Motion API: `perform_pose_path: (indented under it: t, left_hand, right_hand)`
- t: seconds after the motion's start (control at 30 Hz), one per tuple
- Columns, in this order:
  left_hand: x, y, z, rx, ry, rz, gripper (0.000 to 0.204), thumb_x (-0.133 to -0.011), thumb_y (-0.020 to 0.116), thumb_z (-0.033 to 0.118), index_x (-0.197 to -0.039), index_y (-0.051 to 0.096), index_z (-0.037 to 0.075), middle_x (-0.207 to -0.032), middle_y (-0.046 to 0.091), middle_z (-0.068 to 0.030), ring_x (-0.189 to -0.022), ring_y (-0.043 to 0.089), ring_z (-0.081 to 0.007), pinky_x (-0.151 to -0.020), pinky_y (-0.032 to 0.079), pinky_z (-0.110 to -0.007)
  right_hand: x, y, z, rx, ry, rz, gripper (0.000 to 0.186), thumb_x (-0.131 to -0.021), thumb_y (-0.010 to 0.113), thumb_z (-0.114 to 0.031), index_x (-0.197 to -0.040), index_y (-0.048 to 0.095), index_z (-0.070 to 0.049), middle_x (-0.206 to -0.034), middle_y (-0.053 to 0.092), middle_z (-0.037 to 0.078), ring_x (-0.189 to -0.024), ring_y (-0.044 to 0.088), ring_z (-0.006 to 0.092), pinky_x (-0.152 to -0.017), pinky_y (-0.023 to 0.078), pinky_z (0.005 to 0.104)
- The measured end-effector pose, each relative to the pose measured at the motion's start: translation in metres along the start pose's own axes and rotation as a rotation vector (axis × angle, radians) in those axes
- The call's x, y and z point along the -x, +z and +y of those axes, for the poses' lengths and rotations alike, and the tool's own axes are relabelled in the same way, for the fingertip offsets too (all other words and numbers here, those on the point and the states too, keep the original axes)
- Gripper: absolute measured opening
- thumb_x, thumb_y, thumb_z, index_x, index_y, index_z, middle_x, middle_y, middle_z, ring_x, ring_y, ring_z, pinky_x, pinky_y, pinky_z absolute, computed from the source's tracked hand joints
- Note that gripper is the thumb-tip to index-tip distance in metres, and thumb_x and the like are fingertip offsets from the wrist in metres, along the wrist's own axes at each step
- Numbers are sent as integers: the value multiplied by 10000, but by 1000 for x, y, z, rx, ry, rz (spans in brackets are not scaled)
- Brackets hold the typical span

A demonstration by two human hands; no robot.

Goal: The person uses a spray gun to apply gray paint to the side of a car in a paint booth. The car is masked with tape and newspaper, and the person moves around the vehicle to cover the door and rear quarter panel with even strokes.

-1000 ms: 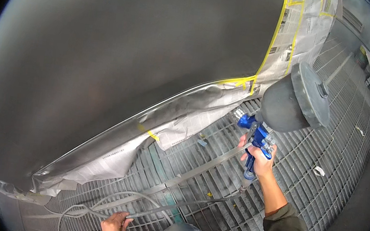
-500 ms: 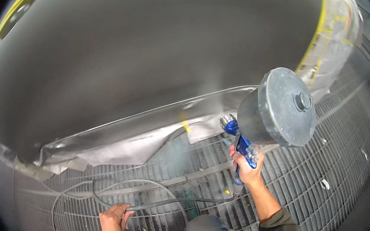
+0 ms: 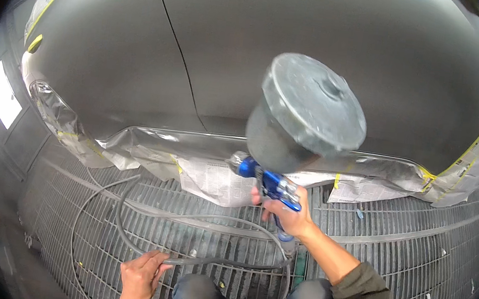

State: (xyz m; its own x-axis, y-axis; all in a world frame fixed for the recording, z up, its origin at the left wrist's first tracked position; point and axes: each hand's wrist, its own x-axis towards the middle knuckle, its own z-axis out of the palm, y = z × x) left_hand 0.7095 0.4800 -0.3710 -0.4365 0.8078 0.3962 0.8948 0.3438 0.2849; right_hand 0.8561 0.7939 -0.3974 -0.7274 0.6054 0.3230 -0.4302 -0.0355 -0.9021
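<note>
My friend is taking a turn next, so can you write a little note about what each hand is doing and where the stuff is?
Right hand: fingers wrapped on the blue spray gun, its grey cup on top, nozzle pointed at the grey car panel.
Left hand: fingers holding the grey air hose, which loops over the floor grate.
Done: newspaper masking and yellow tape line the panel's edges; the panel looks evenly grey.
Left: I cannot tell how much of the coat remains.

Dim, even light with soft sheen on the grey car panel [image 3: 322,58]; a bright window [image 3: 2,93] glows at left. Fisheye bends edges; black corners; slight blur.
</note>
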Motion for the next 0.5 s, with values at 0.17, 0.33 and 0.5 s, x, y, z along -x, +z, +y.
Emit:
perform_pose_path:
  t: [0.17, 0.33, 0.5]
  left_hand:
    - [-6, 0, -1, 21, 36, 43, 201, -774, 798, 117, -944, 705, 62, -907, 718, -92, -651, 684, -259, -552, 519, -337]
    - [-27, 35, 38, 66, 88, -38, 192, -782, 790, 129, -947, 710, 71, -914, 718, -84, -670, 686, -266, -557, 519, -347]
    - [-33, 85, 91, 127, 152, -141, 200, -784, 803, 98, -942, 710, 17, -886, 719, -156, -651, 685, -301, -554, 520, -343]
  right_hand:
    - [-4, -26, -21, 119, 42, 104, 548, -807, 620, -27, -1341, 516, 39, -930, 703, 75, -606, 587, 83, -494, 476, 219]
    - [55, -105, -74, 136, -31, 374, 197, -763, 580, -24, -911, 677, 62, -790, 678, 102, -559, 574, 122, -474, 467, 245]
    - [126, -197, -112, 214, -106, 578, 305, -713, 521, -21, -980, 624, 85, -867, 660, 147, -683, 621, 176, -457, 480, 267]
